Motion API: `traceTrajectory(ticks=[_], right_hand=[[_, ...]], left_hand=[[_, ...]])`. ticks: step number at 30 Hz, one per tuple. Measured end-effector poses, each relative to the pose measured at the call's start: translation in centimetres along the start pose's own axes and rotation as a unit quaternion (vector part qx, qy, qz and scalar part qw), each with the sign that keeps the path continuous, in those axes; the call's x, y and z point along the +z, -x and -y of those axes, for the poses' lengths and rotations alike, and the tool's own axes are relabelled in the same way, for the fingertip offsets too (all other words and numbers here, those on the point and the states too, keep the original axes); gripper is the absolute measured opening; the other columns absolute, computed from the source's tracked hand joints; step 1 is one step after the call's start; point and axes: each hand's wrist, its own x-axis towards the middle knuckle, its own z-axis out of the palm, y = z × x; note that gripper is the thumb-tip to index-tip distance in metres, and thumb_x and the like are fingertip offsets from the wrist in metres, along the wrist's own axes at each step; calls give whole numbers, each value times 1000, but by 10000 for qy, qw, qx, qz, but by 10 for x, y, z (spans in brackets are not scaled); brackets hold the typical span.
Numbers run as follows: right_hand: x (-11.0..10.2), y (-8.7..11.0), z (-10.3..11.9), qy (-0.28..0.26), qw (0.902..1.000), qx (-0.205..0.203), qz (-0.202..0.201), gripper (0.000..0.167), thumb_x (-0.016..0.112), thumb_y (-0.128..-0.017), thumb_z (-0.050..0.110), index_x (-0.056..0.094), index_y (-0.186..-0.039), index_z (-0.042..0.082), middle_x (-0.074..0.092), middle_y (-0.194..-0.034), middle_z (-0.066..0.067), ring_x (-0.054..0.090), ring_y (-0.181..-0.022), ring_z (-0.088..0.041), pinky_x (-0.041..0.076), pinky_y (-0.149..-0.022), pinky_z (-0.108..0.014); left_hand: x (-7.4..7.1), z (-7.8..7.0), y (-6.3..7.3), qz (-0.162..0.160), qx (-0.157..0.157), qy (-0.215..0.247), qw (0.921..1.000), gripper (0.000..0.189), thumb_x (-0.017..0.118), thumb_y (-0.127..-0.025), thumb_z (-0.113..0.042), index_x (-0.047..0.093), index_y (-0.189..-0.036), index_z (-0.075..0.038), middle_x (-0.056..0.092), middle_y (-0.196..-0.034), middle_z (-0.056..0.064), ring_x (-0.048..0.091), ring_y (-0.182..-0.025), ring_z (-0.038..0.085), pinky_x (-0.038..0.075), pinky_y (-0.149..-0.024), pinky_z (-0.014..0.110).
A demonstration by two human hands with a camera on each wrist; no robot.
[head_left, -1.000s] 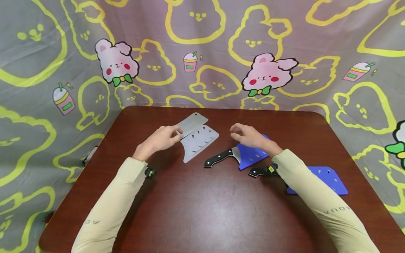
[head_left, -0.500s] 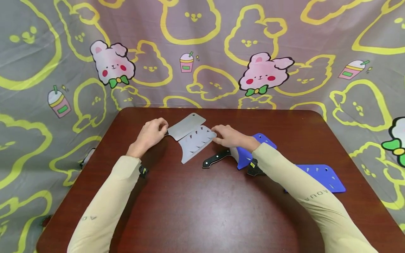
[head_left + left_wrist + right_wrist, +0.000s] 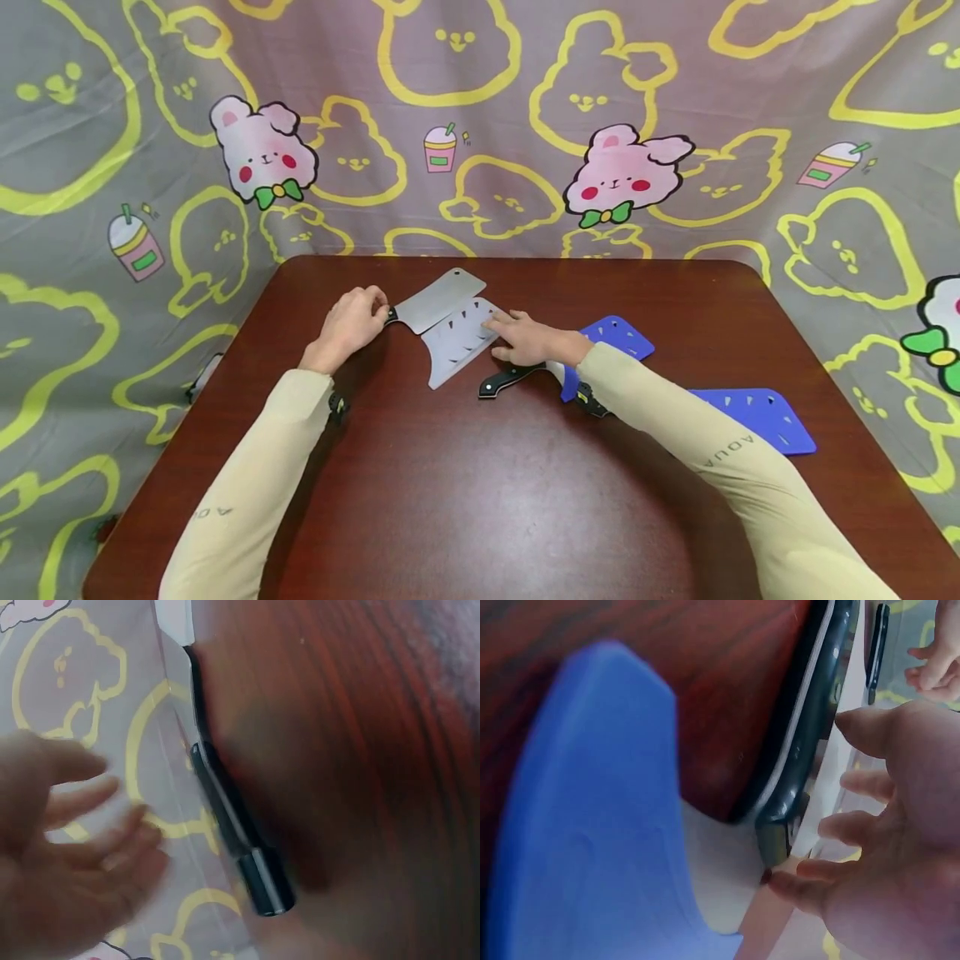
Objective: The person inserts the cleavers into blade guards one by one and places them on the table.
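A bare cleaver (image 3: 441, 302) lies at the back left of the table, its black handle (image 3: 225, 799) pointing left. My left hand (image 3: 352, 321) hovers by that handle; the left wrist view shows its fingers loosely bent and apart from the handle. Against the blade's near side lies a white blade guard (image 3: 450, 346) with slots. My right hand (image 3: 531, 340) reaches over the guard's right end, fingers spread and fairly straight, fingertips at its surface. Below this hand is a second cleaver's black handle (image 3: 498, 384), whose blade sits in a blue guard (image 3: 618, 335).
Farther right on the brown table (image 3: 487, 483) lies another blue guard (image 3: 761, 415), partly covered by the right sleeve. A patterned cloth (image 3: 480, 125) hangs behind the table and along its sides.
My left hand has moved left from the white guard and blade to the bare cleaver's handle. The right hand has moved left from the blue guard to over the white guard, its fingers straightening.
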Motion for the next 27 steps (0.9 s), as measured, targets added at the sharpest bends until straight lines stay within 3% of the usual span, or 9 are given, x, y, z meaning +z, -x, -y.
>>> traceTrajectory(ticks=[3,7,13,20,22,24,27], right_hand=[[1,3,3,84,9999,142,6,55,50,-102,27,34,-151,7,26,-158,-25,18,-149,-43,18,-119,-57],[-1,8,10,291,9989,369,-59,55,51,-101,30,36,-151,12,36,-153,-23,26,-144,-46,31,-112,-59],[1,9,21,801,9958,443,-72,51,52,-101,33,41,-148,17,47,-132,-21,45,-124,-39,41,-98,-54],[-2,3,25,1114,9865,946,-740,34,50,-100,42,60,-120,15,60,-109,-16,57,-100,-35,46,-80,-48],[-3,-1,20,906,9867,1047,-856,39,48,-101,43,59,-124,14,60,-115,-16,56,-103,-36,46,-81,-49],[-3,-6,13,614,9903,934,-820,46,49,-101,43,51,-137,14,54,-133,-17,50,-118,-38,45,-93,-52],[-4,-11,0,30,9971,509,-568,60,52,-100,42,36,-150,14,33,-156,-17,31,-142,-42,32,-111,-57]], left_hand=[[-1,1,2,407,-125,-271,9987,31,54,-98,-26,55,-122,-5,53,-120,24,50,-110,43,47,-83,55],[2,4,2,767,-279,-423,9958,42,57,-98,-28,48,-132,-5,45,-129,28,44,-118,47,44,-88,58],[8,14,5,1090,-311,-589,9918,47,60,-96,-22,45,-137,-4,52,-127,28,53,-115,44,47,-89,57],[4,16,8,1707,-274,-656,9828,50,58,-96,-18,42,-140,-3,56,-129,26,57,-111,39,47,-88,53],[2,15,9,1970,-265,-627,9780,54,59,-94,-18,39,-142,-1,56,-129,26,58,-109,38,48,-89,52],[-1,13,11,2209,-290,-607,9730,59,60,-93,-17,36,-143,1,56,-128,27,58,-108,35,48,-90,50],[-2,10,12,2484,-378,-559,9663,64,61,-92,-18,31,-146,2,55,-130,28,57,-106,34,48,-90,49]])
